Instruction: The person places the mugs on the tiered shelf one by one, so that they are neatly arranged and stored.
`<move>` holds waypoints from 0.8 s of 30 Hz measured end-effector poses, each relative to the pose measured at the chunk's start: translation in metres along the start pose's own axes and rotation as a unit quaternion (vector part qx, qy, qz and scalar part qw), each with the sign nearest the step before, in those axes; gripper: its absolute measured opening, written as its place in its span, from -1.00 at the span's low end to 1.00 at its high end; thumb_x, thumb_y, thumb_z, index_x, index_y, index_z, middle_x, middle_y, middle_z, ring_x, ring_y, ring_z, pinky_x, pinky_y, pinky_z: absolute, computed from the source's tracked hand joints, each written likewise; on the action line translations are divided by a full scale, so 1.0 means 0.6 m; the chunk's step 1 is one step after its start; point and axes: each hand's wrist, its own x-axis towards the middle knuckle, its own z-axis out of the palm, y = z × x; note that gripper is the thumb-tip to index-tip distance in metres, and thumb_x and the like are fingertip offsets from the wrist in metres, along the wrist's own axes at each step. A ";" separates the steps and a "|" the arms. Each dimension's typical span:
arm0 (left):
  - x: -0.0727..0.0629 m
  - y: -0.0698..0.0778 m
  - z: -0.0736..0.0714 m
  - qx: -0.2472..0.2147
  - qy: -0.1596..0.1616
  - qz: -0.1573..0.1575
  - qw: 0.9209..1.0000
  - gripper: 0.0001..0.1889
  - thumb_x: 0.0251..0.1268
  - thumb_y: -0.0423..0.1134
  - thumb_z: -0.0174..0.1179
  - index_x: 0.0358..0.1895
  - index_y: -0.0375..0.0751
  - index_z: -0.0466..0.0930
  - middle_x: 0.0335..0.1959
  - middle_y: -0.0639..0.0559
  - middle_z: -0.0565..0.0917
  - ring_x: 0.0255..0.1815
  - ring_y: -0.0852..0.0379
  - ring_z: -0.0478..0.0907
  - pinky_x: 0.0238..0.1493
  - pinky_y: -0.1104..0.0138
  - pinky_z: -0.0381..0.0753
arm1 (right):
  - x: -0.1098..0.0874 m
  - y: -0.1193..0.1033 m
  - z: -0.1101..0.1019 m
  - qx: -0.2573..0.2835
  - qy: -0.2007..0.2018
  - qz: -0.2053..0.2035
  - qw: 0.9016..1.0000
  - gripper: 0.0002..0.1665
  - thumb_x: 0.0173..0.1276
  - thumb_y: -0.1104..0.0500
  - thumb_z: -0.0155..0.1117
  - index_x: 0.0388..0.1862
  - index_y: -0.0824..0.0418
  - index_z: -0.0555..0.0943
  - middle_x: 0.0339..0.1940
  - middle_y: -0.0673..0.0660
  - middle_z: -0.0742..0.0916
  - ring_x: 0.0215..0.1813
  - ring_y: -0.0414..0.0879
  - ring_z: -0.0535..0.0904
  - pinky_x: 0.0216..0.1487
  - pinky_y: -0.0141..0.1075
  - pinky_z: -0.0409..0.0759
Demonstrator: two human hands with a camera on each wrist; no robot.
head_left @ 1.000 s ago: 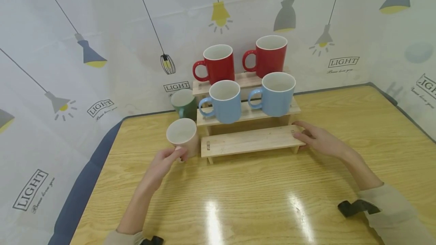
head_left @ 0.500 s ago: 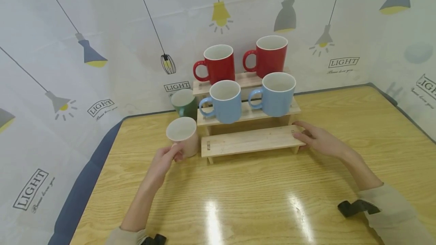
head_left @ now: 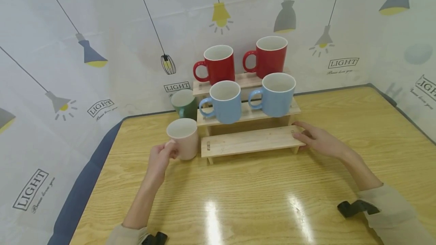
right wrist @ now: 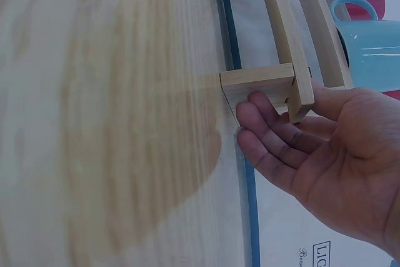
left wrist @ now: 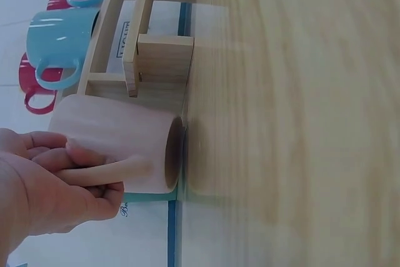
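My left hand (head_left: 161, 158) holds a pale pink mug (head_left: 185, 144) at the left end of a stepped wooden rack (head_left: 252, 141). In the left wrist view its fingers curl round the mug's handle (left wrist: 103, 173). The mug is upright; its base is very close to the table, and I cannot tell whether it touches. My right hand (head_left: 321, 141) grips the right end of the rack's lowest step, thumb on top and fingers by the support leg (right wrist: 259, 76). Two light blue mugs (head_left: 225, 103) stand on the middle step, two red mugs (head_left: 219, 65) on the top one.
Behind the pink mug a green mug (head_left: 185, 105) stands on the table, partly hidden. The wooden table (head_left: 252, 192) has a dark edge (head_left: 90, 162) on the left. A white sheet printed with lamps (head_left: 136, 48) hangs behind the rack.
My left hand has shifted from the pink mug's front to its left side, and the handle has turned left with it. The right hand and the rack have stayed still.
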 end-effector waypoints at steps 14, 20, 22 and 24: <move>-0.008 0.009 -0.005 -0.073 0.038 0.056 0.995 -0.57 0.15 -0.44 0.10 -0.81 -0.09 0.19 -0.78 0.16 0.25 -0.62 0.24 0.29 -0.34 0.39 0.51 | 0.003 0.001 0.001 0.005 -0.001 -0.002 1.000 -0.26 0.65 0.06 -0.02 0.54 0.49 0.05 0.14 0.53 0.61 -0.09 0.10 0.73 0.03 0.06 0.64; -0.016 0.017 -0.012 -0.089 0.050 0.074 0.992 -0.56 0.14 -0.48 0.09 -0.82 -0.11 0.17 -0.78 0.16 0.26 -0.60 0.25 0.37 -0.33 0.40 0.55 | 0.002 0.001 0.001 0.006 -0.002 -0.002 1.000 -0.26 0.65 0.07 -0.03 0.54 0.50 0.04 0.18 0.56 0.58 -0.07 0.11 0.73 0.03 0.05 0.64; -0.018 0.020 -0.013 -0.103 0.054 0.081 0.990 -0.57 0.14 -0.50 0.08 -0.82 -0.14 0.21 -0.77 0.16 0.33 -0.61 0.27 0.43 -0.34 0.41 0.57 | 0.001 0.000 0.001 0.007 -0.002 0.000 1.000 -0.26 0.65 0.06 -0.02 0.54 0.50 0.04 0.19 0.57 0.57 -0.07 0.12 0.73 0.03 0.05 0.64; -0.022 0.026 -0.015 -0.117 0.058 0.088 0.988 -0.60 0.14 -0.51 0.09 -0.82 -0.18 0.27 -0.75 0.15 0.43 -0.60 0.29 0.51 -0.35 0.42 0.59 | 0.000 0.000 0.000 0.005 -0.002 0.002 1.000 -0.25 0.65 0.05 -0.03 0.55 0.49 0.04 0.18 0.56 0.57 -0.08 0.11 0.73 0.04 0.06 0.64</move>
